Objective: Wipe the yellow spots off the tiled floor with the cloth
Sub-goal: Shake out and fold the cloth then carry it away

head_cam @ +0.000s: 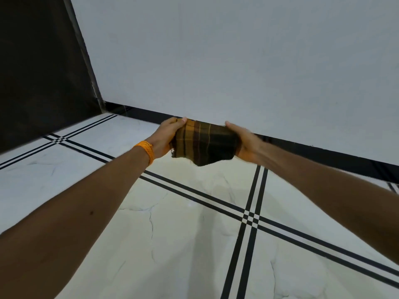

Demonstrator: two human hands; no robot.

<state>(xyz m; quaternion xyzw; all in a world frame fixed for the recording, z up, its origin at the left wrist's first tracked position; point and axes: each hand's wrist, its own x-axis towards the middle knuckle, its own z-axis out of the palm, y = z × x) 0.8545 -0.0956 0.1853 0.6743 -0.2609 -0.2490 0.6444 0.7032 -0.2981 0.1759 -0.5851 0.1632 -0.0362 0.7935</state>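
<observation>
Far left, a dark, matte panel (38,61) leans up out of the corner, its surface flat and dull. Below it spreads the tiled floor (172,244): glossy white squares with faint grey marble veins, each bordered by paired black lines that cross in small checkered knots. The tile under the hands has a faint yellowish cast. I cannot tell whether that is stain or light.

The left forearm reaches in from the lower left, with an orange thread band (145,151) wound in several strands round the wrist. The left hand (167,137) has its grip clamped on the left end of the cloth (205,143), thumb laid over the top edge and fingers curled underneath.

The cloth is a soft woven plaid, brown and olive with ochre stripes, folded into a thick rough rectangle with a frayed corner drooping at the bottom. It is held in the air between both hands, above the floor and in front of the wall's base.

The right hand (246,143) cups the cloth's right end, thumb along the top, its grip closed on the fabric. Behind runs a shiny black skirting (323,154) under a smooth pale grey wall (237,61).
</observation>
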